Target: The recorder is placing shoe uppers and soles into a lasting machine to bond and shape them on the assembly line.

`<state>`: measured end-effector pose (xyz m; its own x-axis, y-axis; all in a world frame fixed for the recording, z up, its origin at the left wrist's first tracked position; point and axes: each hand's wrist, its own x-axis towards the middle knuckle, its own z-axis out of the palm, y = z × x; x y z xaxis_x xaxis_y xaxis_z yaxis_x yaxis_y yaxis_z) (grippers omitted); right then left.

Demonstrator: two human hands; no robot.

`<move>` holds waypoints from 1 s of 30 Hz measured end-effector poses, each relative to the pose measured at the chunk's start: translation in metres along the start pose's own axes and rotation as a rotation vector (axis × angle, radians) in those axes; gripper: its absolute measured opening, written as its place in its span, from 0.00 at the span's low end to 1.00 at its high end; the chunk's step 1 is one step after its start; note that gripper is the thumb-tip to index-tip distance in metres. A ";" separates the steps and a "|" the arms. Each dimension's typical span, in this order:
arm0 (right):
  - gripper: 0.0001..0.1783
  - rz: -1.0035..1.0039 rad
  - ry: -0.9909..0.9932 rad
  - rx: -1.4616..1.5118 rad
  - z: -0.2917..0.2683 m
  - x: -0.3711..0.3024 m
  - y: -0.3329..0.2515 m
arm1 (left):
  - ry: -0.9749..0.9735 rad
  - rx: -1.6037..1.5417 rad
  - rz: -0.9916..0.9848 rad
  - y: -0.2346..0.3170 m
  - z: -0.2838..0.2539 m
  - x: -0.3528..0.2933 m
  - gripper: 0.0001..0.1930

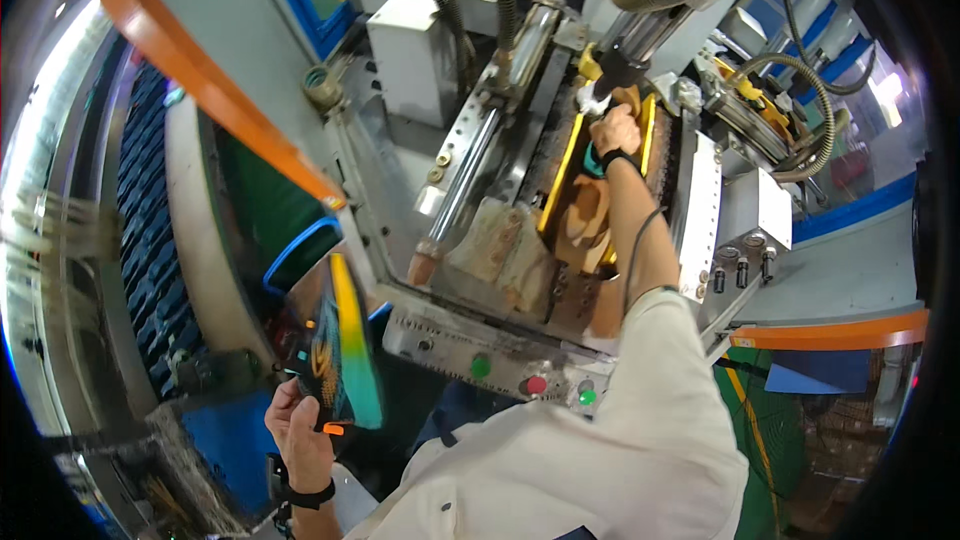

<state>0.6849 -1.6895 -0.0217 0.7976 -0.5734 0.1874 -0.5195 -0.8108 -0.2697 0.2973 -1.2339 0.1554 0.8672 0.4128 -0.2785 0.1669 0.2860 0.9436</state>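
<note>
The person leans over a machine [560, 240] with the right arm stretched deep into its open bay. The right hand [614, 128] sits at the far end, pressed down between 2 yellow rails [562, 170] where a tan piece [585, 220] lies along the bed; the reach looks like it is there to seat or steady that piece under the black head [625, 65] just above. The fingers curl downward onto something at the tan piece's end, but from here I cannot tell whether they grip it or only push on it.

The left hand [298, 430] stays low and well apart from the machine, near the person's hip. Its fingers are clenched around the lower edge of a colourful sheet [340, 345], black with a yellow-to-teal band, held upright and tilted, probably kept out of the way while the other hand works.

On the machine's front panel, a green button [481, 366], a red button [537, 385] and a small green lamp [587, 397] sit in a row, just below the bay and untouched.
</note>
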 end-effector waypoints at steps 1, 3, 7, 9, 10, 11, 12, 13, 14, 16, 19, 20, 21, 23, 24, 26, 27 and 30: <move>0.19 -0.012 -0.056 0.030 -0.005 -0.005 -0.003 | 0.031 0.002 0.011 -0.003 -0.017 -0.009 0.12; 0.21 -0.200 -0.041 0.143 -0.027 -0.019 0.006 | 0.205 -0.057 -0.052 -0.028 -0.053 -0.030 0.13; 0.09 -0.325 -0.488 0.964 -0.099 -0.181 0.001 | 0.401 -0.203 -0.059 -0.052 -0.053 -0.074 0.14; 0.07 -0.709 -0.445 0.626 -0.140 -0.297 -0.016 | 0.434 0.179 0.111 -0.107 -0.086 -0.095 0.13; 0.07 -0.830 -0.441 0.632 -0.112 -0.330 0.001 | 0.485 -0.157 -0.074 -0.103 -0.074 -0.102 0.11; 0.08 -0.865 -0.464 0.600 -0.085 -0.358 0.002 | 0.546 -0.358 -0.122 -0.098 -0.067 -0.111 0.10; 0.09 -0.901 -0.481 0.575 -0.061 -0.387 0.001 | 0.540 -0.390 -0.103 -0.107 -0.072 -0.126 0.09; 0.09 -0.966 -0.516 0.615 -0.037 -0.411 0.003 | 0.583 -0.358 -0.135 -0.109 -0.078 -0.144 0.09; 0.10 -1.023 -0.516 0.440 -0.010 -0.422 0.008 | 0.625 -0.332 -0.164 -0.111 -0.080 -0.162 0.08; 0.12 -1.041 -0.536 0.375 0.032 -0.434 0.024 | 0.690 -0.269 -0.214 -0.121 -0.089 -0.190 0.08; 0.13 -1.197 -0.445 0.383 0.052 -0.438 0.039 | 0.854 -0.326 -0.216 -0.133 -0.111 -0.236 0.11; 0.12 -1.246 -0.389 0.403 0.052 -0.434 0.036 | 0.901 -0.364 -0.199 -0.125 -0.115 -0.250 0.12; 0.12 -1.212 -0.422 0.390 0.052 -0.431 0.033 | 0.953 -0.407 -0.181 -0.126 -0.124 -0.263 0.13; 0.13 -1.148 -0.439 0.378 0.046 -0.426 0.018 | 1.029 -0.484 -0.103 -0.143 -0.155 -0.294 0.14; 0.13 -1.110 -0.421 0.381 0.040 -0.420 0.009 | 1.045 -0.468 -0.082 -0.149 -0.172 -0.309 0.14; 0.12 -1.127 -0.489 0.709 0.007 -0.427 -0.050 | 1.248 -0.539 0.001 -0.178 -0.215 -0.333 0.13; 0.12 -1.167 -0.498 0.685 -0.026 -0.435 -0.094 | 1.301 -0.605 0.032 -0.179 -0.236 -0.343 0.13; 0.09 -1.352 -0.613 1.176 -0.125 -0.487 -0.225 | 1.495 -0.634 0.073 -0.206 -0.326 -0.362 0.14</move>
<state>0.3748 -1.2422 0.0662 0.5566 0.6215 0.5514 0.6959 0.0138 -0.7180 -0.2037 -1.1603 0.0034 -0.4033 0.7586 -0.5118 -0.3891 0.3640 0.8462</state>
